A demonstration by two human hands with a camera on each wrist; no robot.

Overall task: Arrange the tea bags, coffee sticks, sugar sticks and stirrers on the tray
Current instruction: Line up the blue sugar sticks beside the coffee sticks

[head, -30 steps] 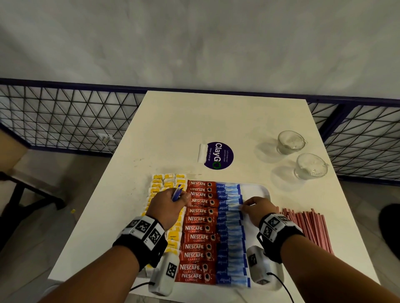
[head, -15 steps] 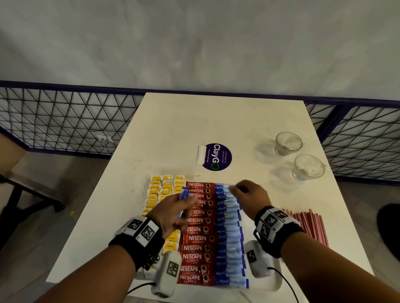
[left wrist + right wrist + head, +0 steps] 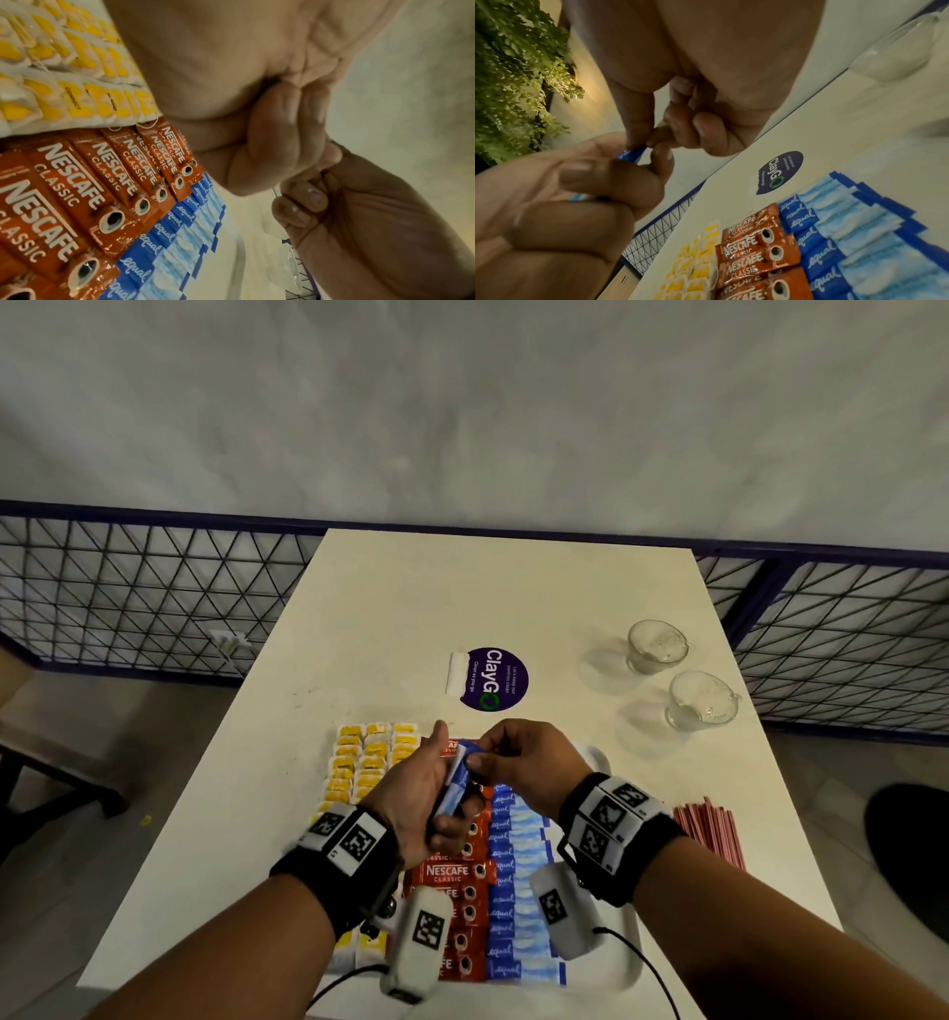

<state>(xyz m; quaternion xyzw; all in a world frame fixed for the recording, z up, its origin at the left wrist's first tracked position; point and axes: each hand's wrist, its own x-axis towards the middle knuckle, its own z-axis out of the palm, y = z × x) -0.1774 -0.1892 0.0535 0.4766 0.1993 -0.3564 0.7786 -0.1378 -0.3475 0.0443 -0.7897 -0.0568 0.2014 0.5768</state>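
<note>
A white tray (image 3: 627,963) carries a column of yellow tea bags (image 3: 359,762), a row of red Nescafe coffee sticks (image 3: 452,873) and a row of blue Equal sugar sticks (image 3: 516,906). Above the tray my left hand (image 3: 441,796) grips a small bundle of blue sugar sticks (image 3: 454,788). My right hand (image 3: 488,757) pinches the top end of one stick in that bundle (image 3: 631,155) between thumb and fingertips. Red stirrers (image 3: 708,829) lie on the table to the right of the tray. The wrist views show the same rows (image 3: 167,243) below both hands.
Two glass cups (image 3: 657,644) (image 3: 701,698) stand at the table's back right. A round purple ClayGo sticker (image 3: 493,677) is stuck behind the tray. A wire-mesh fence (image 3: 144,598) runs behind the white table (image 3: 462,593).
Both hands have risen off the tray and come together. My right hand left the sugar row and now pinches a stick in my left hand's bundle.
</note>
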